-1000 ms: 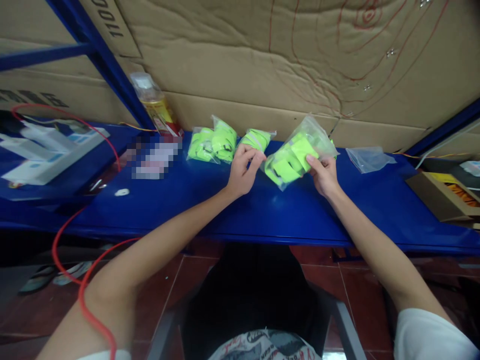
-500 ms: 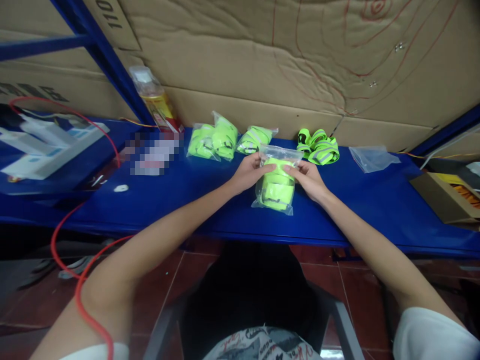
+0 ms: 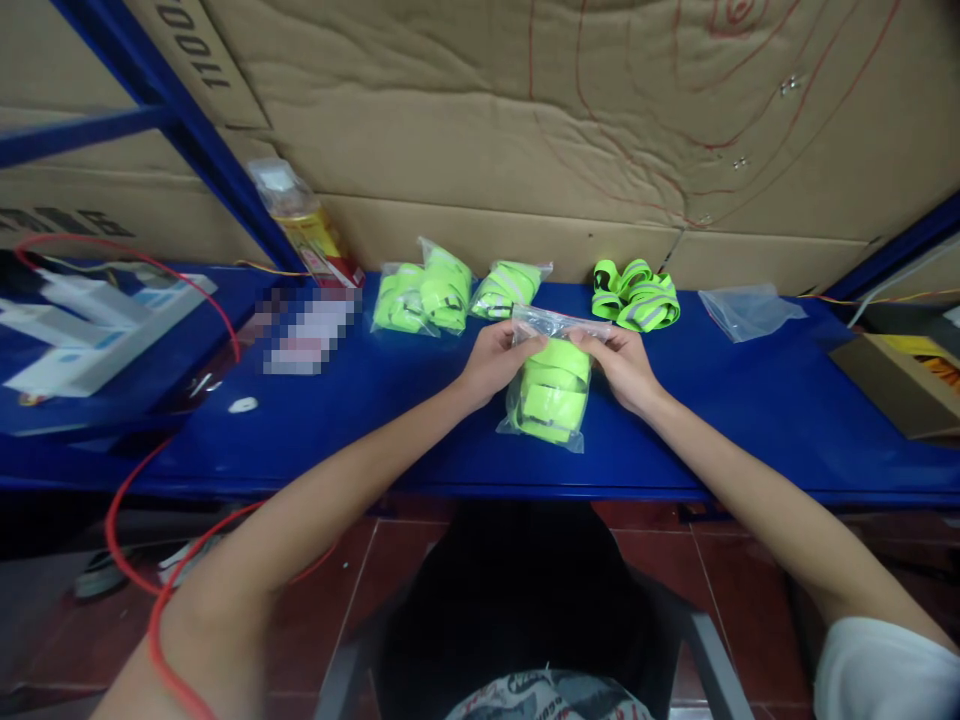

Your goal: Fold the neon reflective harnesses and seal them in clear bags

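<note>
A clear plastic bag (image 3: 549, 392) stuffed with neon-green reflective bands hangs upright over the blue shelf (image 3: 420, 420). My left hand (image 3: 493, 358) pinches the bag's top edge on the left side. My right hand (image 3: 624, 364) pinches the same top edge on the right. Both hands are closed on the bag's mouth. Behind them lie three filled bags of green bands (image 3: 442, 290) and a loose heap of unbagged green bands (image 3: 637, 296).
An empty clear bag (image 3: 746, 310) lies at the back right. A bottle (image 3: 300, 215) leans by the blue post, white boxes (image 3: 90, 320) sit at far left, a cardboard box (image 3: 896, 380) at far right. A red cable (image 3: 131, 470) loops down left. Cardboard backs the shelf.
The bag came down from tilted at the back right to upright in front of me. My left hand joined my right on its top edge.
</note>
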The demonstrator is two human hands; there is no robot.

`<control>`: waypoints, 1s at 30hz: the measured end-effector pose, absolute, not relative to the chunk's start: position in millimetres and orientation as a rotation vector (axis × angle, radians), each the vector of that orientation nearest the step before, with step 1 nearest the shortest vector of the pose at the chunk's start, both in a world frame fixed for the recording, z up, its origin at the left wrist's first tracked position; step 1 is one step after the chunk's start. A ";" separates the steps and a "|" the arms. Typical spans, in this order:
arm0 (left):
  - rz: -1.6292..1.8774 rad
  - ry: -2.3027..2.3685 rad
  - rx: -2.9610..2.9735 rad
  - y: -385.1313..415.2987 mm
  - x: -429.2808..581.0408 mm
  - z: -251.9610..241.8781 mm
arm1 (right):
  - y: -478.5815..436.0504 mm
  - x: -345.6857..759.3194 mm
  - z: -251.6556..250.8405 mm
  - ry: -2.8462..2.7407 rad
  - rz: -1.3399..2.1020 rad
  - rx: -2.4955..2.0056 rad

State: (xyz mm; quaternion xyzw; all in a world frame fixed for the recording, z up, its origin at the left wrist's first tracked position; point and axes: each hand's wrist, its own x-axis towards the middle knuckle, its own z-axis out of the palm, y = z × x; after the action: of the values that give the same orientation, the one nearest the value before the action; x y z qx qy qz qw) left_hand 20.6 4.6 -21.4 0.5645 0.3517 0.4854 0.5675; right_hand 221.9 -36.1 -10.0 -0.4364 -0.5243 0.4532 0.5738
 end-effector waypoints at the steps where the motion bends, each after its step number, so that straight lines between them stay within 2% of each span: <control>1: 1.147 0.833 1.338 3.7 20.4 -20.5 | -36.4 222.8 -9.6 -1.256 1.054 -1.016; 10: 1.361 0.842 1.222 0.9 17.3 -7.8 | -37.2 229.2 -8.9 -1.369 0.897 -1.034; 19: 1.332 0.846 1.054 6.2 13.9 -4.7 | -35.7 232.4 -9.9 -1.185 1.095 -1.071; 30: 1.288 0.855 1.098 8.2 10.6 -3.4 | -33.5 232.7 -13.4 -1.064 0.967 -1.170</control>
State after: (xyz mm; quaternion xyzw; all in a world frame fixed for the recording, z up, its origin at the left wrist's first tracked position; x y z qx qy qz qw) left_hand 10.6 8.2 -3.4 0.4704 0.3663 0.5516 0.5833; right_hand 232.7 -33.5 -13.4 -0.5049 -0.4589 0.4173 0.6003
